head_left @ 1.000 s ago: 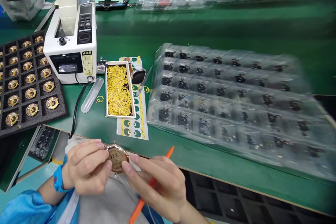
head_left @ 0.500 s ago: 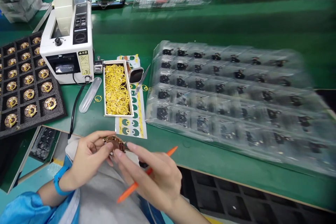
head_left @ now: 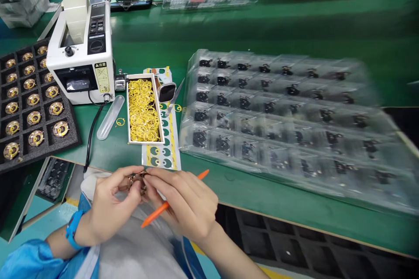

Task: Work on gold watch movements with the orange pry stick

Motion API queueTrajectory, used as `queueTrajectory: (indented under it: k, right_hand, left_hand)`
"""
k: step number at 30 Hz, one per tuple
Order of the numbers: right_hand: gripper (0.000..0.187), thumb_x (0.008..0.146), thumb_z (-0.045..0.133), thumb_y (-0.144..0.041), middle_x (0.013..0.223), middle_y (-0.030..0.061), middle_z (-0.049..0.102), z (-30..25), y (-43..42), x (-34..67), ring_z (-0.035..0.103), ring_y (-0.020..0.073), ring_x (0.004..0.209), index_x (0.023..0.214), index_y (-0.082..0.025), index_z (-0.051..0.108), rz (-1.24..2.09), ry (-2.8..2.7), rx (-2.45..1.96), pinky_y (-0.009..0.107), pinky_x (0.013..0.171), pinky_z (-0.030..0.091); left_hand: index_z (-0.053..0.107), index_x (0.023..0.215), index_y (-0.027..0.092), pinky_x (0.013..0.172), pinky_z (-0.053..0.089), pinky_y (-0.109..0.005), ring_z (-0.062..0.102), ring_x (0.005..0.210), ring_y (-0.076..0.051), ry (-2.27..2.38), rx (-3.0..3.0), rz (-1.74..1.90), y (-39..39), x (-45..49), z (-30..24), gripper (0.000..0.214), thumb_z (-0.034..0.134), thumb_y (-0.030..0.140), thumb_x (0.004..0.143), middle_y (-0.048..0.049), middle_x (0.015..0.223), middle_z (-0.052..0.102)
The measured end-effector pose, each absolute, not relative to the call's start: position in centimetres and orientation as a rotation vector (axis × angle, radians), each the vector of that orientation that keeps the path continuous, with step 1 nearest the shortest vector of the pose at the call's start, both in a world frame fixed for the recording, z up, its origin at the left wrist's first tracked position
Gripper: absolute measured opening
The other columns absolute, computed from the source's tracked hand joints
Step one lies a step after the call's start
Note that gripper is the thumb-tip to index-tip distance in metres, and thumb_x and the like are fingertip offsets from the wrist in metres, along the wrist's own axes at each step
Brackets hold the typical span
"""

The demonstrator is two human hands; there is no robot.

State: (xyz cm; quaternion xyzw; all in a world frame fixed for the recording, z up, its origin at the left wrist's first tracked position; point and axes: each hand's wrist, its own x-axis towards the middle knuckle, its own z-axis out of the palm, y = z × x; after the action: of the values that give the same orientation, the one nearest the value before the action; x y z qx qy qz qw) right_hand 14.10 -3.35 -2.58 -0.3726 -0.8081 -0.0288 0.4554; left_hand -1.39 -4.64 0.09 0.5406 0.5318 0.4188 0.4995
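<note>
A small round gold-coloured watch case (head_left: 142, 185) is held in front of my lap, mostly covered by fingers. My left hand (head_left: 109, 209) is closed on its left side with thumb and fingertips. The fingertips of my right hand (head_left: 191, 205) press on its right side. An orange pointed stick (head_left: 154, 216) runs through the same right hand, its tips sticking out at both ends. Just beyond my hands, on the bench, is a white box (head_left: 145, 143) of thin yellow rings (head_left: 143, 109). It rests partly on a sheet of yellow cut-outs (head_left: 176, 148).
A tape dispenser (head_left: 54, 63) stands behind left, beside a black foam tray (head_left: 73, 137) of gold watch cases. Tweezers (head_left: 176, 96), a square-faced watch (head_left: 167, 92) and a clear plastic strip (head_left: 111, 117) lie near the box. A large clear tray (head_left: 209, 159) of black parts fills the right.
My right hand has come in leftward and closed its fingertips on the watch case. The case has tilted more edge-on. The orange stick has shifted left and up along with the hand.
</note>
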Motion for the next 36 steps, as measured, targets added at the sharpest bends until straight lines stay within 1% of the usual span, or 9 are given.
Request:
queueTrajectory:
  k: [5,8,13,17,23,25,30,34,36]
  right_hand:
    - [0.013,0.099,0.049,-0.012,0.084,0.0111,0.079,-2.3,-3.2,14.2,0.065,0.0164,0.061,0.099,-0.013,0.063,-0.098,-2.051,-0.909,0.03,0.054,0.047]
    - [0.012,0.098,0.05,-0.011,0.083,0.0113,0.079,-2.2,-3.1,14.1,0.065,0.0168,0.062,0.098,-0.013,0.062,-0.096,-2.043,-0.921,0.029,0.054,0.047]
    - [0.008,0.095,0.055,-0.009,0.079,0.011,0.077,-2.2,-3.2,13.8,0.066,0.0179,0.063,0.096,-0.013,0.062,-0.069,-1.997,-0.946,0.029,0.056,0.049]
    - [0.007,0.093,0.058,-0.009,0.077,0.0101,0.076,-2.3,-3.4,13.6,0.066,0.0176,0.063,0.095,-0.014,0.062,-0.047,-1.955,-0.991,0.029,0.056,0.048]
    - [0.011,0.098,0.051,-0.011,0.08,0.0117,0.077,-2.2,-3.2,14.0,0.064,0.018,0.062,0.096,-0.013,0.061,-0.084,-2.047,-0.921,0.03,0.055,0.047]
    - [0.011,0.098,0.051,-0.011,0.08,0.012,0.077,-2.2,-3.1,14.0,0.063,0.018,0.061,0.096,-0.012,0.062,-0.09,-2.057,-0.919,0.03,0.054,0.047]
    - [0.006,0.094,0.058,-0.01,0.079,0.0098,0.076,-2.3,-3.4,13.4,0.065,0.0178,0.063,0.095,-0.014,0.062,-0.041,-1.949,-1.0,0.029,0.056,0.048]
    - [0.009,0.092,0.06,-0.007,0.079,0.0083,0.076,-2.7,-3.8,12.9,0.067,0.0173,0.064,0.094,-0.015,0.062,-0.012,-1.885,-1.047,0.029,0.059,0.05]
    - [0.011,0.09,0.061,-0.006,0.08,0.0079,0.076,-2.9,-3.9,12.7,0.068,0.0176,0.066,0.094,-0.016,0.062,0.0,-1.86,-1.076,0.029,0.06,0.051]
  left_hand:
    - [0.073,0.109,0.018,0.068,0.063,-0.016,0.078,0.073,-0.015,1.303,1.361,1.031,-5.2,-1.5,-0.6,0.027,0.06,0.009,0.087,-0.0034,0.094,0.082]
    - [0.073,0.11,0.019,0.071,0.063,-0.015,0.079,0.077,-0.014,1.296,1.405,1.047,-5.2,-1.6,-0.9,0.028,0.06,0.008,0.087,-0.0027,0.098,0.082]
    - [0.072,0.109,0.018,0.068,0.062,-0.013,0.079,0.072,-0.013,1.295,1.392,1.061,-5.2,-1.7,-1.1,0.026,0.062,0.008,0.087,-0.0009,0.089,0.082]
    - [0.072,0.11,0.019,0.072,0.062,-0.012,0.079,0.075,-0.012,1.291,1.462,1.078,-5.3,-1.7,-1.2,0.029,0.063,0.006,0.086,-0.0003,0.091,0.082]
    - [0.072,0.105,0.016,0.066,0.062,-0.012,0.078,0.068,-0.012,1.312,1.402,1.091,-5.0,-1.5,-1.1,0.024,0.062,0.007,0.085,-0.0008,0.083,0.081]
    - [0.072,0.104,0.016,0.065,0.062,-0.012,0.077,0.067,-0.012,1.312,1.387,1.094,-5.0,-1.5,-1.0,0.024,0.061,0.007,0.085,-0.0007,0.081,0.081]
    - [0.072,0.103,0.017,0.066,0.062,-0.014,0.077,0.068,-0.012,1.307,1.39,1.102,-5.0,-1.4,-0.9,0.023,0.062,0.008,0.084,-0.0008,0.082,0.081]
    - [0.071,0.105,0.017,0.069,0.062,-0.016,0.077,0.072,-0.013,1.3,1.365,1.075,-5.2,-1.5,-1.1,0.023,0.061,0.01,0.085,-0.0017,0.085,0.081]
    - [0.069,0.104,0.017,0.069,0.061,-0.018,0.076,0.071,-0.013,1.307,1.309,1.05,-5.1,-1.5,-1.3,0.02,0.061,0.012,0.086,-0.0016,0.082,0.08]
